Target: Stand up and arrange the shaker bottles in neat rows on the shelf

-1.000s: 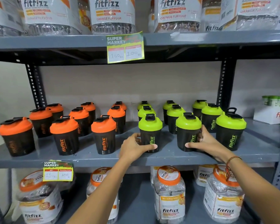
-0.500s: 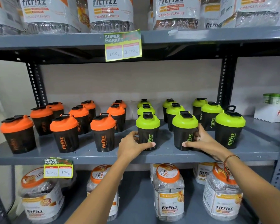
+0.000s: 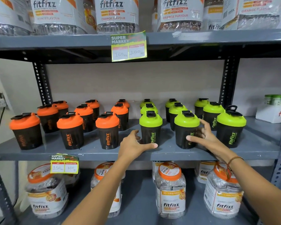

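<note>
Left hand [image 3: 133, 144], right hand [image 3: 203, 137]: grip loosened since a second ago, fingers now spread, thumbs only grazing the two front green-lidded black plastic shaker bottles [image 3: 150, 127] [image 3: 186, 129]. Both upright, front edge of grey metal shelf [image 3: 96, 153]. Row apparently set.

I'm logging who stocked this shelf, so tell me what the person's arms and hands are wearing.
Both forearms are bare, with no sleeves or gloves in view. The left hand shows no rings or bands. The right hand has a thin orange-brown thread bracelet around its wrist, with a loose end hanging down.
</note>
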### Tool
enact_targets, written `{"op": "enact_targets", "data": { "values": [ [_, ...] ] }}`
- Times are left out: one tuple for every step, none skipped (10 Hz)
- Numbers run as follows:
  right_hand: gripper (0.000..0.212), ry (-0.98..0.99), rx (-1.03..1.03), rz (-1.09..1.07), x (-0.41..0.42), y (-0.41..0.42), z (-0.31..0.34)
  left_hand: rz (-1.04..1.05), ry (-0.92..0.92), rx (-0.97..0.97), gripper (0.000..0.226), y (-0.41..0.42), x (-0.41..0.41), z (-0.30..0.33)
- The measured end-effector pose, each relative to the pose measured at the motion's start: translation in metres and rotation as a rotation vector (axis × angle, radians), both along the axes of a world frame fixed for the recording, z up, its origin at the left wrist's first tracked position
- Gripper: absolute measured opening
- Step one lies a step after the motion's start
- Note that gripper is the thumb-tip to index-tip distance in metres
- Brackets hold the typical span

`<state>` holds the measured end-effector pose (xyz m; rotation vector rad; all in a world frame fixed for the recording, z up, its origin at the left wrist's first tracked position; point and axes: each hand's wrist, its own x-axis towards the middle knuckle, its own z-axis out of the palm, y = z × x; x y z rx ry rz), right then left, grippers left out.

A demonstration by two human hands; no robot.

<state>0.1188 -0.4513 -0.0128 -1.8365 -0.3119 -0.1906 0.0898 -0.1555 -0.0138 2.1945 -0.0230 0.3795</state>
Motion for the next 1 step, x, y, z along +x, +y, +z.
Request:
{"op": "enact_targets", "data": {
  "values": [
    [0.103, -0.155, 0.044, -0.189, -0.0184, 0.0092, -0.0071, 0.007, -0.049, 0.026, 0.119, 0.0057, -0.0141, -0.0028]
  ]
}}
